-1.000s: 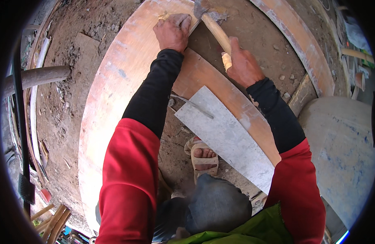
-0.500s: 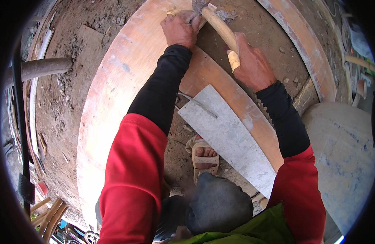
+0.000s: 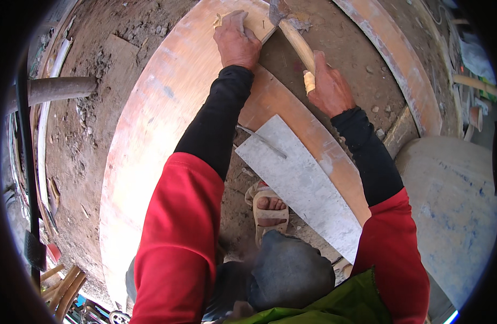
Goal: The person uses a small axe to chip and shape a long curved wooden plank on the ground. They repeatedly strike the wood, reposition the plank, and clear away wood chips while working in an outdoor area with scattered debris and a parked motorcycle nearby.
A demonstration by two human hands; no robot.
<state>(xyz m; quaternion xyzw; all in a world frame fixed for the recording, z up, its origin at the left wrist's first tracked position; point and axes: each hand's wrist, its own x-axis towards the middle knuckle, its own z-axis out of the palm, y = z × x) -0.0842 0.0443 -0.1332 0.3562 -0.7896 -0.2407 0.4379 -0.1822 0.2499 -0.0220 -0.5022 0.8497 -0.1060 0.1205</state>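
My left hand [image 3: 237, 40], fingers bent and pressed together, is on the top end of a curved, pale plywood piece [image 3: 148, 124], beside a tan scrap or wrapping [image 3: 221, 19]; what the fingertips grip is unclear. A small nail [image 3: 264, 23] shows just right of them. My right hand [image 3: 329, 86] grips a wooden-handled hammer [image 3: 296, 40], tan wrapping by the thumb, its grey metal head [image 3: 278, 11] at the board's upper edge. Below, a narrower plywood strip [image 3: 291, 108] runs down-right, with a grey tapered sheet [image 3: 297, 183] and thin metal rod [image 3: 270, 146] beside it.
Another curved board [image 3: 399, 59] lies right on the dirt ground [image 3: 81, 162]. A large grey curved panel [image 3: 448, 210] is at lower right. A round pole [image 3: 54, 92], long strips and wood pieces [image 3: 65, 291] lie left. My sandaled foot [image 3: 270, 210] is below.
My left fingers have shifted slightly up and left, exposing the nail. Both arms moved a little right, then the right hand eased back slightly, still holding the hammer.
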